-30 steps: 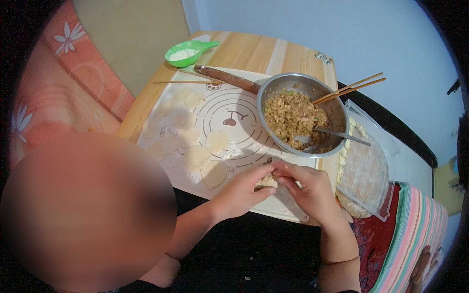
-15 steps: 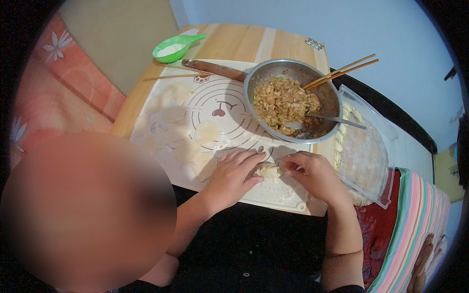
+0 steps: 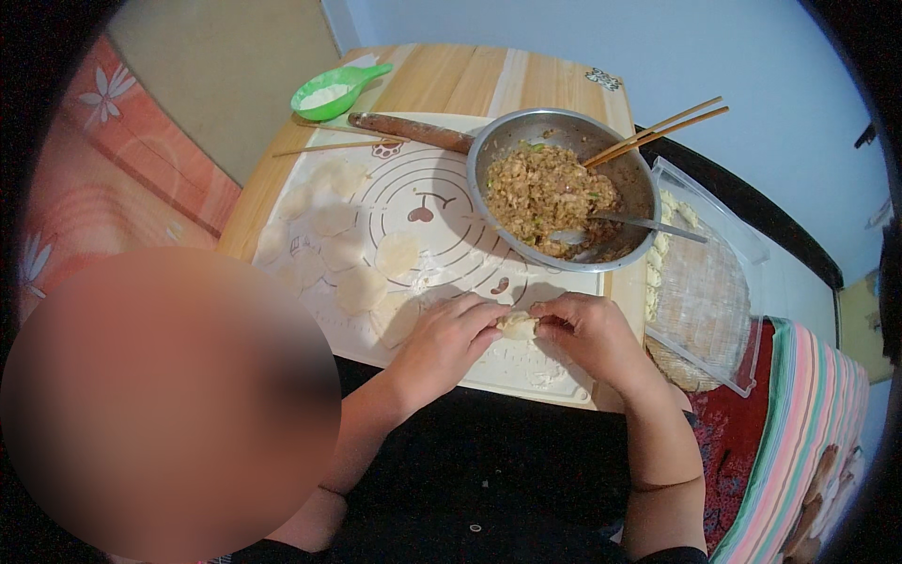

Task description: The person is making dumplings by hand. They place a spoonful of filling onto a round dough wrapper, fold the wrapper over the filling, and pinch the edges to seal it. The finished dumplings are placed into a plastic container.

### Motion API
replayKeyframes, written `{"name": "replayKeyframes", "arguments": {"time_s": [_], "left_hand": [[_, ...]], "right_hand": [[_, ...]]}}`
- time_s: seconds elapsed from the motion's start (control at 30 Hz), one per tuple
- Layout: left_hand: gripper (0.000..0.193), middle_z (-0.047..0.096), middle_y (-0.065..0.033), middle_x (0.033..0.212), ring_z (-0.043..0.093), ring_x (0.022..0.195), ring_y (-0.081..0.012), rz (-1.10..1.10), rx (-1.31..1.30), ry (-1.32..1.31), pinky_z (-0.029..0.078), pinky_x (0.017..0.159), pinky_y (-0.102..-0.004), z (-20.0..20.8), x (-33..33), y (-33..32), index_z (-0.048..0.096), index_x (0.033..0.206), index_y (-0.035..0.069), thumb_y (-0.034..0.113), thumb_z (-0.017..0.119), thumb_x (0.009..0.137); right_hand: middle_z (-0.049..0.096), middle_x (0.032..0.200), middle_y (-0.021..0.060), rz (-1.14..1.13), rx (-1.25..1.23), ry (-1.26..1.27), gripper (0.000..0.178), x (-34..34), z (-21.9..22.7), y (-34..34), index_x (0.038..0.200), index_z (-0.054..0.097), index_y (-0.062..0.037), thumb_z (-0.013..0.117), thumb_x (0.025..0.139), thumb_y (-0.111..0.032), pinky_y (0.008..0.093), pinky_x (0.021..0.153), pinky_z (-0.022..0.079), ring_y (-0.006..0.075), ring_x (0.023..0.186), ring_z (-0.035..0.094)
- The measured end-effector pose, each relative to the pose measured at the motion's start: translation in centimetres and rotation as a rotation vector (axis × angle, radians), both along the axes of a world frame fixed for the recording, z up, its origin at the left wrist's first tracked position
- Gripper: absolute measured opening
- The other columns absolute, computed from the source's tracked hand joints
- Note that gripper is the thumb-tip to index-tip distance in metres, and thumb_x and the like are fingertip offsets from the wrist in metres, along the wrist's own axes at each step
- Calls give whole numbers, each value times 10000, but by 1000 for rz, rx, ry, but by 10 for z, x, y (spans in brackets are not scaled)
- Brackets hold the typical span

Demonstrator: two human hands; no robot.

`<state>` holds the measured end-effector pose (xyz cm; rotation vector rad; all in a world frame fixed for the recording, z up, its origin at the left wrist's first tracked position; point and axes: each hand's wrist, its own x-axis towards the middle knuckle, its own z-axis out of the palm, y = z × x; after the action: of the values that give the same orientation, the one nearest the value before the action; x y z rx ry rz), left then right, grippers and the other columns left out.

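Grip on the left is clamped on one end of a dumpling (image 3: pixel 516 326): the left hand (image 3: pixel 445 340) lies knuckles up, fingers bent along the far side, thumb on the near side. The right hand (image 3: pixel 594 335) faces it, wrist turned inward, thumb and fingertips pinching the other end — both grips are together on the one piece. The left forearm (image 3: pixel 371 414) slants in from the lower left; the right forearm (image 3: pixel 663 437) rises more steeply from the lower edge.

The dumpling is pale cream and folded, its finer creases too small to tell. It sits between the hands over the near right part of a white printed mat (image 3: pixel 493 368); whether it touches the mat cannot be told.

Flat dough rounds (image 3: pixel 397 254) lie to the left, some overlapping. Beyond the hands stands a steel bowl (image 3: pixel 606 141) of minced filling (image 3: pixel 550 193) — chopsticks (image 3: pixel 672 129) and a spoon (image 3: pixel 669 228) lean in it. A rolling pin (image 3: pixel 409 130) reaches the bowl's left side, and a green scoop (image 3: pixel 373 74) of white powder rests farther back on the wooden bench (image 3: pixel 432 80).
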<state>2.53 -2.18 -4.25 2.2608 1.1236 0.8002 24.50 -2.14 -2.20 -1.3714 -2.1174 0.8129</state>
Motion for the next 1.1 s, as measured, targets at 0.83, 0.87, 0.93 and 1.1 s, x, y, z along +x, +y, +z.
{"name": "replayKeyframes", "arguments": {"time_s": [0.83,0.87,0.93,1.1], "left_hand": [[194,616,-65,910,578,881,-265,45,60,43,430,798,-372,-1,0,3,658,981,82,180,640,814],[195,615,-65,908,577,880,-264,45,60,42,427,800,-373,0,0,3,656,980,80,178,641,813],[195,612,-65,906,576,879,-263,44,61,39,422,803,-373,0,0,3,654,978,75,175,641,811],[187,605,-67,907,571,883,-263,50,67,34,416,809,-374,-1,-1,2,649,967,73,171,643,808]], "right_hand": [[635,868,95,60,253,-118,188,-16,2,3,901,696,-63,637,723,-54,367,726,515,299,833,616],[634,867,91,69,268,-141,182,-16,4,3,895,695,-65,631,725,-59,366,726,515,295,836,616],[627,865,87,87,297,-182,173,-17,4,3,882,687,-64,617,723,-65,367,723,516,287,842,612],[588,873,80,154,368,-304,167,-20,7,2,863,633,-48,585,704,-60,372,703,516,264,863,592]]}}
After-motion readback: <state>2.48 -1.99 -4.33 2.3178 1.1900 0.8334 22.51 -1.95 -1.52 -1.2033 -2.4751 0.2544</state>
